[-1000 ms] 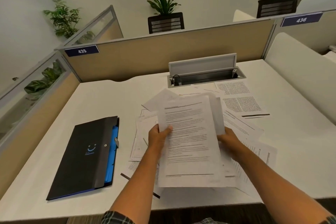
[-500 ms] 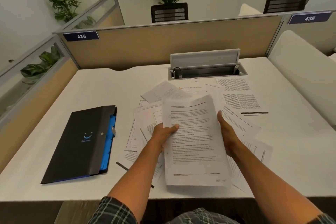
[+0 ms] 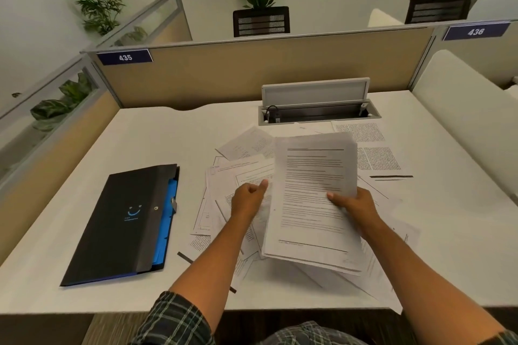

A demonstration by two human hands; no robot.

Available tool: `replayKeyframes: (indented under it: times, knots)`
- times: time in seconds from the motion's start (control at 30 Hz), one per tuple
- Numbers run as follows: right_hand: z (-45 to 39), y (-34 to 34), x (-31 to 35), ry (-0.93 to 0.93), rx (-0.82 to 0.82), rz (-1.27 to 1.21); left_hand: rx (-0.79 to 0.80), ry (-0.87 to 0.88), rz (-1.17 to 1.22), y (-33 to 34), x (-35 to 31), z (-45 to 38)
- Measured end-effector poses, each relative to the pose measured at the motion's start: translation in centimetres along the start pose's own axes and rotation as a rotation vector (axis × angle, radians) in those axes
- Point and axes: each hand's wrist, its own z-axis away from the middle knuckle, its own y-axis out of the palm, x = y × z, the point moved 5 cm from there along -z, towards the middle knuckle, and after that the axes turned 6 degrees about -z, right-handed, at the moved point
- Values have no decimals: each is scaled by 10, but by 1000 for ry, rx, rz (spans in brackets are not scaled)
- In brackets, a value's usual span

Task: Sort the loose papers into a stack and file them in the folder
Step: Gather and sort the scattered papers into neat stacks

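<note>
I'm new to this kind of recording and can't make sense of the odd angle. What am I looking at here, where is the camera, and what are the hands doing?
There is no machine here. A person wears a wide-angle camera on the head, so the single view looks forward and down along their own forearms; that explains the bent edges.

They sit at a white desk inside an office cubicle. The right hand grips a gathered stack of printed sheets by its right edge, thumb on top. The left hand is beside the stack with fingers curled; whether it pinches a sheet underneath cannot be told.

Under and around the hands lie more loose papers, overlapping at different angles. To the left lies a closed black folder with blue dividers showing at its edge. At the back of the desk a cable tray stands open.
</note>
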Motion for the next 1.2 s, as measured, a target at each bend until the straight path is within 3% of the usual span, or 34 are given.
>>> replayKeyframes:
  times: [0.07,0.13,0.33,0.43,0.63,0.83,1.2]
  knots:
    - [0,-15,-6,-5,-71,47,-125,-84,-369,-5,16,-3]
    - [3,-26,-13,-11,-104,130,-135,-129,-609,-2,27,-3]
    - [11,-46,-27,17,-183,384,-60,-84,-966,23,26,-4]
    - [13,-51,-31,36,-211,432,-36,-101,-961,33,16,-5]
    - [11,-51,-37,90,-263,535,-55,-239,-715,43,4,-6]
    - [8,-53,-41,125,-280,574,-146,-263,-749,39,5,-12]
    - [5,-52,-42,138,-267,603,-125,-310,-728,23,3,-37]
